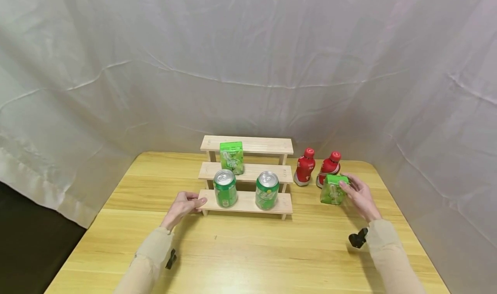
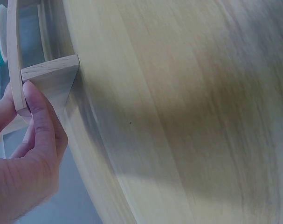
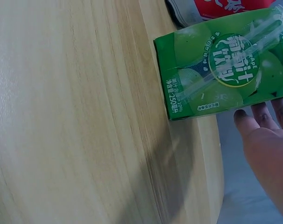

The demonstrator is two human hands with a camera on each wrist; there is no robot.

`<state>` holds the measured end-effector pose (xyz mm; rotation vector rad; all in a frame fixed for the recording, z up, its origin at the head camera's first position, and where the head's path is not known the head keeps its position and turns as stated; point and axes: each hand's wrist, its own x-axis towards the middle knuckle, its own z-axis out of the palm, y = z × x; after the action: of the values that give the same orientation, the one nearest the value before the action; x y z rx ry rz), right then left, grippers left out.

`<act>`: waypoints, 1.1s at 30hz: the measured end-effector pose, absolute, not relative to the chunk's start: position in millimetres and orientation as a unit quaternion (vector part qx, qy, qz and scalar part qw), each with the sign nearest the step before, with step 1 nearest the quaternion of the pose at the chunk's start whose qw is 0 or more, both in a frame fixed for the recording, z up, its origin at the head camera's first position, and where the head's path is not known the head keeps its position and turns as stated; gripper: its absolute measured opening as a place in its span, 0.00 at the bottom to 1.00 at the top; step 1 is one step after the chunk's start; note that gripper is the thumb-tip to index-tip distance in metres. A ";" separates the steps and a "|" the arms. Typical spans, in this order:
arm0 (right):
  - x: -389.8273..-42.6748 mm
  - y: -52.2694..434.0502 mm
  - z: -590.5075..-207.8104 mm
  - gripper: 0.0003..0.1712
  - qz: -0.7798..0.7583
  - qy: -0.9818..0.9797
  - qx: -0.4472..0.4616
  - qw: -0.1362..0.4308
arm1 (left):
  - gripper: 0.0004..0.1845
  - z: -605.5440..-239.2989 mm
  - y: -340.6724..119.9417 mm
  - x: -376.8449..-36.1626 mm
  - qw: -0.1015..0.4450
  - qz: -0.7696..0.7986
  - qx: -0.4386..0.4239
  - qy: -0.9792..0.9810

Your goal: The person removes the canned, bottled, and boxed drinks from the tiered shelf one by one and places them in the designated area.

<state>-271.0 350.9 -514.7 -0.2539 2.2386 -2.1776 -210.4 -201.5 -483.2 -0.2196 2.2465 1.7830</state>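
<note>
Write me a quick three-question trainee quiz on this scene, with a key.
1. Multiple choice: which tier of the wooden stand bears the two green cans?
a) top
b) middle
c) bottom

2. True or false: the left hand touches nothing.

3. Fill in the missing word: the right hand holds a green ____.

Key:
1. c, the bottom tier.
2. False; the left hand grips an end of the bottom tier.
3. Carton.
</note>
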 end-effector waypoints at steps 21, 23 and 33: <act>-257.6 302.6 -437.0 0.28 -0.561 0.813 -0.065 -0.142 | 0.25 -496.1 -204.1 -215.3 0.130 0.614 -0.077 0.775; -257.2 293.8 -428.3 0.28 -0.566 0.808 -0.080 -0.144 | 0.25 -494.5 -203.8 -215.0 0.130 0.613 -0.076 0.776; -260.0 250.8 -392.6 0.27 -0.526 0.834 -0.135 -0.100 | 0.26 -494.7 -204.0 -218.4 0.132 0.598 -0.090 0.785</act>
<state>-260.0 250.8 -392.6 -0.4519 2.8012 -1.7656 -218.4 -204.0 -494.7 -0.2606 2.2791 1.7365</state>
